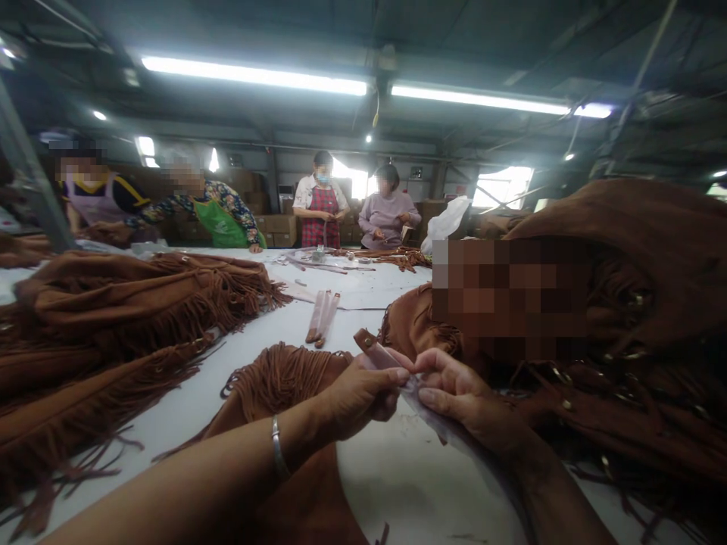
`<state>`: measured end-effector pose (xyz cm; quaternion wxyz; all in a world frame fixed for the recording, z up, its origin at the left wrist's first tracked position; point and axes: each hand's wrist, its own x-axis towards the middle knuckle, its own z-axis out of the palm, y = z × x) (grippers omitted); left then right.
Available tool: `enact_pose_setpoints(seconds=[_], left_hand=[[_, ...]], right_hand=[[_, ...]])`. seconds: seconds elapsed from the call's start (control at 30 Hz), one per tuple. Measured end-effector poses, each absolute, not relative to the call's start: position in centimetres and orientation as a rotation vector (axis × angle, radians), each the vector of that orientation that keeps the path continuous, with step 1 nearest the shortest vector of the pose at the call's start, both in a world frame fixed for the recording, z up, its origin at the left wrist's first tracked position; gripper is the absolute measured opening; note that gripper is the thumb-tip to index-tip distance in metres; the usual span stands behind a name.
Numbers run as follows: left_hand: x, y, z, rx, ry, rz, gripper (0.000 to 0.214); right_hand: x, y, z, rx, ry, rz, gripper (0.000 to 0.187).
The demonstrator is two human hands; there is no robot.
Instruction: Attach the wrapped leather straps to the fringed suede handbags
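My left hand (360, 393) and my right hand (466, 397) meet over the white table (397, 469), both pinched on a narrow brown strap (372, 348) wrapped in clear plastic. The strap's rounded brown end sticks up just above my left fingers. A silver bracelet (276, 446) circles my left wrist. Under my left forearm lies a brown fringed suede piece (278, 378). Two or three more wrapped straps (322, 316) lie on the table a little beyond my hands.
Heaps of brown fringed suede (125, 303) cover the table's left side, and a taller pile (641, 303) rises at the right. Several people stand working at the far end, near cardboard boxes (281, 227). A white plastic bag (446, 223) sits behind the right pile.
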<state>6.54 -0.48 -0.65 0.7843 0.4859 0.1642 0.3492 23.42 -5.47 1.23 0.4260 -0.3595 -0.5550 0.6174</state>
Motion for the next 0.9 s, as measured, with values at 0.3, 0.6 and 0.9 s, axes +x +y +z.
enact_pose_setpoints(seconds=[0.3,0.6,0.9], left_hand=[[6.4,-0.5,-1.5,1.115,0.305,0.794,0.019],[7.8,0.1,-3.9,1.293,0.64,0.784,0.021],[1.7,5.4,-1.5,1.895,0.659,0.403,0.026]], right_hand=[[22.5,-4.7,0.3,-0.996,-1.439,1.532,0.03],[19.1,0.0,2.1,-1.449,-1.47,1.206,0.039],[17.6,2.4,-4.7,-1.491,-1.109,1.169,0.038]])
